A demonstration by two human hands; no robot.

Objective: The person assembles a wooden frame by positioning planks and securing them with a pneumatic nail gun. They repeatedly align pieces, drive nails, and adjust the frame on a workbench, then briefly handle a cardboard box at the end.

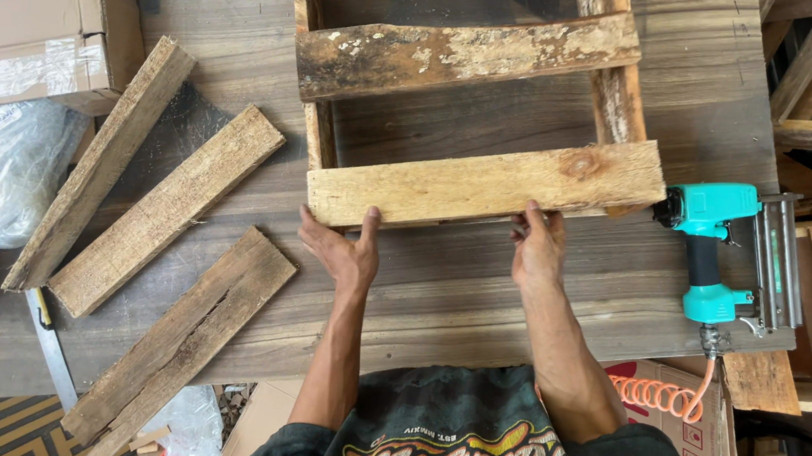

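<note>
Far left: a taped brown cardboard box (22, 7) sits at the table's corner, with a crumpled clear plastic bag (0, 165) just below it.
Loose boards: three rough weathered wooden planks (167, 208) lie slanted on the grey-brown wooden tabletop (479, 296), well apart from the hands.
Left hand: the left hand (341, 249) is spread, with fingers and thumb against the near edge of the pale wooden slat (486, 184) at its left end.
Slat: the slat lies across the front of a rough pallet-like wooden frame (465, 53), resting on its two side rails.
Right hand: the right hand (537, 247) has its fingers extended, fingertips pressed to the same near edge, right of centre.
Far right: a turquoise pneumatic nail gun (725, 252) lies near the slat's right end, with an orange coiled air hose (655, 393) hanging below.
</note>
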